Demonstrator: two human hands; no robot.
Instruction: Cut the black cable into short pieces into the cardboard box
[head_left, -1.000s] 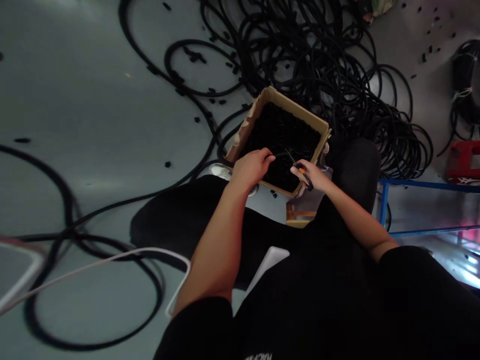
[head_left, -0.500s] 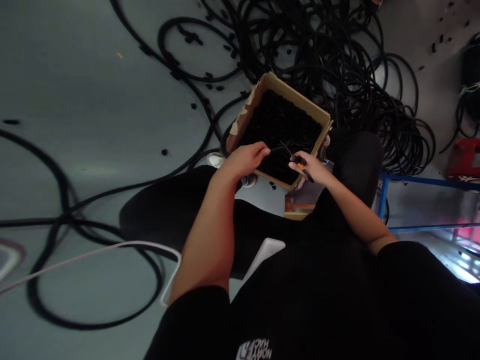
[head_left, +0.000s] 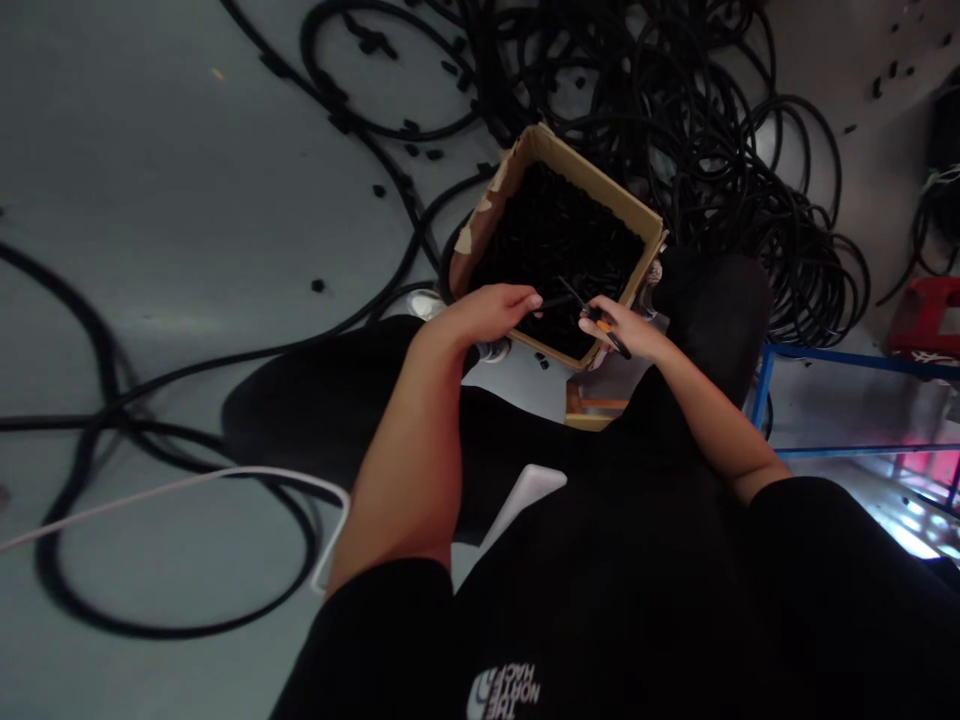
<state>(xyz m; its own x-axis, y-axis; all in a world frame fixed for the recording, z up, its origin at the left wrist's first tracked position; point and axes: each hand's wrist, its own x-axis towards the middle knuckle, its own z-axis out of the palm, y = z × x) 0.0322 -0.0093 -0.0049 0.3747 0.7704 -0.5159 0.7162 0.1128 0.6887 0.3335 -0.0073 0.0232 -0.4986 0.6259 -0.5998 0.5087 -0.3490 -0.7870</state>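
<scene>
My left hand (head_left: pixel 504 308) is closed in a pinch over the near left part of a cardboard box (head_left: pixel 600 182). A short dark piece (head_left: pixel 555 301) sticks out from its fingertips towards the right. On the other side, my right hand (head_left: pixel 616 326) grips a cutting tool with orange and black handles (head_left: pixel 604 327), which looks like scissors. The blades point up and left, close to the end of the dark piece. Many small black pieces (head_left: pixel 566 225) fill the box below both hands.
Tangled black hose (head_left: pixel 750 190) lies beyond and right of the box, with loops on the floor (head_left: pixel 187 200) at left. A white cable (head_left: pixel 247 470) crosses at lower left. A blue metal frame (head_left: pixel 840 355) and a red object (head_left: pixel 919 315) stand at right.
The whole view has shifted slightly, so the box and floor items appear a little higher. Both hands keep their grips, and the blades and dark piece remain close together.
</scene>
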